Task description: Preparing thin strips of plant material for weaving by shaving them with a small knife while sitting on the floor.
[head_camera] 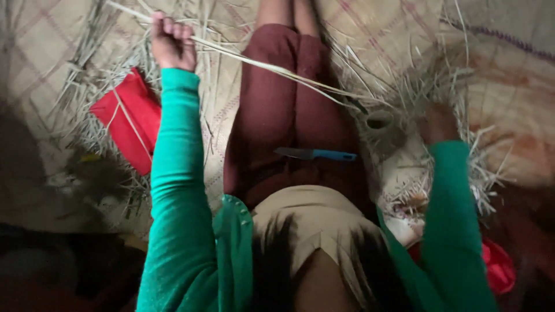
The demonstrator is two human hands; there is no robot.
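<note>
Left hand (171, 43) is clenched on a long pale straw strip (272, 66), which runs away from those fingers toward the blurred right hand (439, 122), its grip unclear, on the woven piece (399, 150)

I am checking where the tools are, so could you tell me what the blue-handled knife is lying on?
The knife lies across the person's lap, on the maroon garment. What lies beneath the legs is covered.

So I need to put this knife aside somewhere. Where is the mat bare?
Bare woven mat shows at top right, beyond the knees, and at top left above the red cloth. It is crowded with loose pale straw around the right hand and beside the left hand.
</note>
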